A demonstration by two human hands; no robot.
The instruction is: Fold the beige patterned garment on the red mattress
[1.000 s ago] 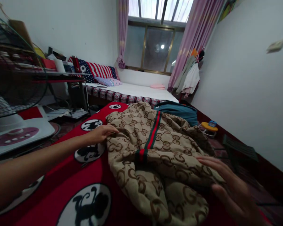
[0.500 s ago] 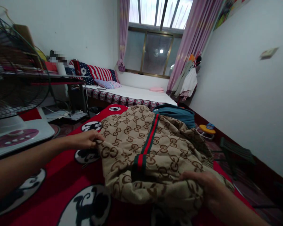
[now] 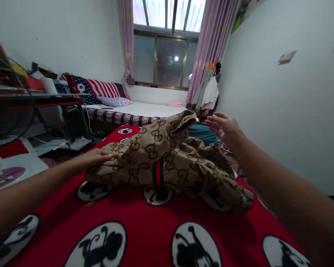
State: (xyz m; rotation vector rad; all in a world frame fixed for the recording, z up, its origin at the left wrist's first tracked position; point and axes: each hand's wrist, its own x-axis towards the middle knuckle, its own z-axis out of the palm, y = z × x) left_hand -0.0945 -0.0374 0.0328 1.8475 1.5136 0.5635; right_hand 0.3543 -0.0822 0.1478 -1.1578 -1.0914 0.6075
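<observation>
A beige blanket (image 3: 167, 159) with a brown interlocking pattern and a green-red stripe lies bunched on a red bedspread (image 3: 144, 218) printed with white circles holding black figures. My left hand (image 3: 96, 157) pinches the blanket's left edge, low against the bedspread. My right hand (image 3: 224, 126) hovers in the air past the blanket's far right side, fingers spread and holding nothing. A raised fold of the blanket stands just left of that hand.
A second bed (image 3: 139, 109) with a flag-patterned pillow stands under the window. A dark desk (image 3: 36, 98) and a fan are at the left. A teal cloth (image 3: 202, 133) lies behind the blanket. Clothes (image 3: 207, 92) hang by the pink curtain. A white wall runs along the right.
The blanket's near part has been thrown away from me and now lies folded over further up the bed. My right hand let go and rose beyond it. My left hand kept its edge.
</observation>
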